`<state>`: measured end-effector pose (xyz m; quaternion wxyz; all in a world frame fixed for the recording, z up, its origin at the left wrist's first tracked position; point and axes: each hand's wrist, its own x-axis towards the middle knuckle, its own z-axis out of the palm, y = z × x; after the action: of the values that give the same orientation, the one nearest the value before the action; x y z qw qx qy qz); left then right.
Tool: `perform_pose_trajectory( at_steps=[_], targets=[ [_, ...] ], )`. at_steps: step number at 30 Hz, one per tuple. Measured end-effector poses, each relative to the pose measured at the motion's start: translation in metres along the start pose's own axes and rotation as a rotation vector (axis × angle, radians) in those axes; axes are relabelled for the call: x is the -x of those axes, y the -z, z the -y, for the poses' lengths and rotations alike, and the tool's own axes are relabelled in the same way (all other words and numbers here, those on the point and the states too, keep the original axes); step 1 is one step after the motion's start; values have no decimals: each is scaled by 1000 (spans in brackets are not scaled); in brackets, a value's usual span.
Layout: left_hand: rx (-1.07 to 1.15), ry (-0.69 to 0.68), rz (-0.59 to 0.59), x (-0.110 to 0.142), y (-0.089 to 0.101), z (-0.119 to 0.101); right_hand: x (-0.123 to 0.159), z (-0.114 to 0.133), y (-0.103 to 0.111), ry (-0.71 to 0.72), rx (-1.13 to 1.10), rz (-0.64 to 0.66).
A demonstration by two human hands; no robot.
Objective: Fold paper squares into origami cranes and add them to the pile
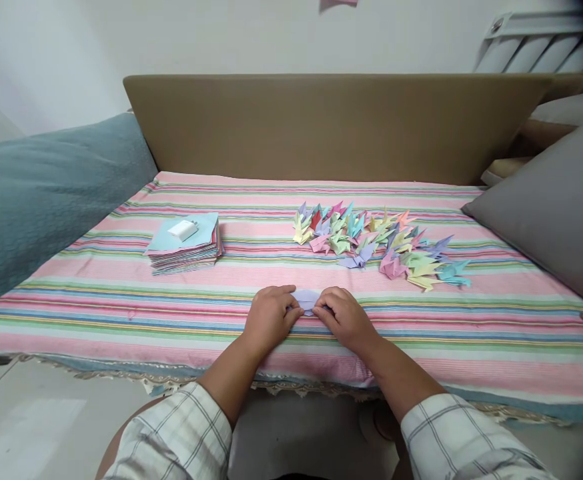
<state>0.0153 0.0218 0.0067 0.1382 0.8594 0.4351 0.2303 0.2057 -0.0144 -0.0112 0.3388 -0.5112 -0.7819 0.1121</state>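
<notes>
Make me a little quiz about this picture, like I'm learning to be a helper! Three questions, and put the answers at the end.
1. True or false: the white block lies on top of the paper stack.
2. Which is closest to the grey cushion?
a) the paper stack
b) the folded paper birds
c) the white block
3. What colour is the sheet between the left hand and the right hand?

Key: 1. True. 2. b. 3. Pale purple.
</notes>
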Motion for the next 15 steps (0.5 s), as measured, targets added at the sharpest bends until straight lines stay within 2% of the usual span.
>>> perform_pose_trajectory(
  at_steps=[9, 15],
  targets=[
    [-82, 46, -24, 0, 2, -10, -2, 2, -3, -56, 26, -13],
    [-111, 53, -50, 1, -2, -10, -5, 3, -7, -78, 49, -58]
  ],
)
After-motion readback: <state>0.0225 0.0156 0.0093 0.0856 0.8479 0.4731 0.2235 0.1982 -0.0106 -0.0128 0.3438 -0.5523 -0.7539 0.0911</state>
